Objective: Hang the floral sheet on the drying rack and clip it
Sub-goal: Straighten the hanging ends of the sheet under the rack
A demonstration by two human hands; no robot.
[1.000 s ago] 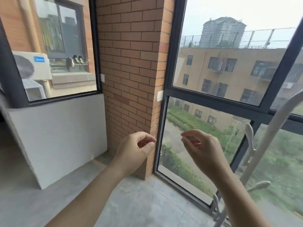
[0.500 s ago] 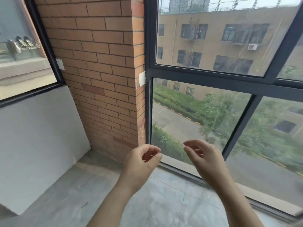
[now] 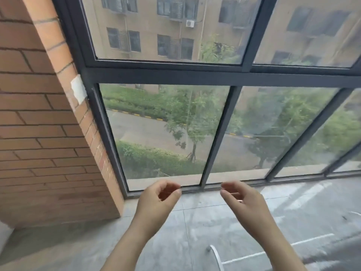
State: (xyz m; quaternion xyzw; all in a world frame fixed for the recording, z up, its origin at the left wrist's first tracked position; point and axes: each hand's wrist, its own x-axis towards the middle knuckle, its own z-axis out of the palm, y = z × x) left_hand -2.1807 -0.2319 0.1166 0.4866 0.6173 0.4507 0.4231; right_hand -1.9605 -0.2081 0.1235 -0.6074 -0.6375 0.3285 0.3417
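Grey floor tiles [image 3: 195, 222] sat under both hands, left hand [image 3: 156, 200] and right hand [image 3: 244, 202] each curled up with nothing gripped; white rack tube [image 3: 215, 255] lay lower, between the forearms.

Glazed home balcony: brick wall [image 3: 39, 133], windows [image 3: 162, 133]

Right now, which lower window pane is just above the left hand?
The leftmost lower pane, beside the brick pillar; the left hand is under its bottom edge, the right hand under the next.
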